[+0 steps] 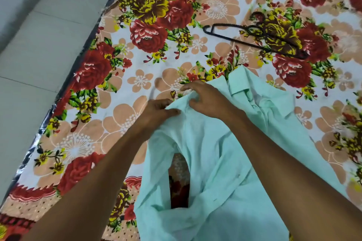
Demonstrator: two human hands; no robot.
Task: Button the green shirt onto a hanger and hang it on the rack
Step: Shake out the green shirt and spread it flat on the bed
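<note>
A floral bedsheet [121, 76] covers the bed beside pale floor tiles [39, 45].

Left grip [159, 110] pinching; right grip [205, 97] curled, clutching.

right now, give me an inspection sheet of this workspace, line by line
surface: floral printed bedsheet with red and yellow roses, spread flat.
job's things: pale green collared cotton shirt, crumpled, unbuttoned; thin black wire hanger lying apart beyond it, not yet in the shirt.
clutter: nothing seen.
grippers: left hand and right hand both pinch the shirt's upper edge, fingers curled on the fabric.
cables: nothing seen.
surroundings: pale grey tiled floor left of the sheet; no rack in view.
</note>
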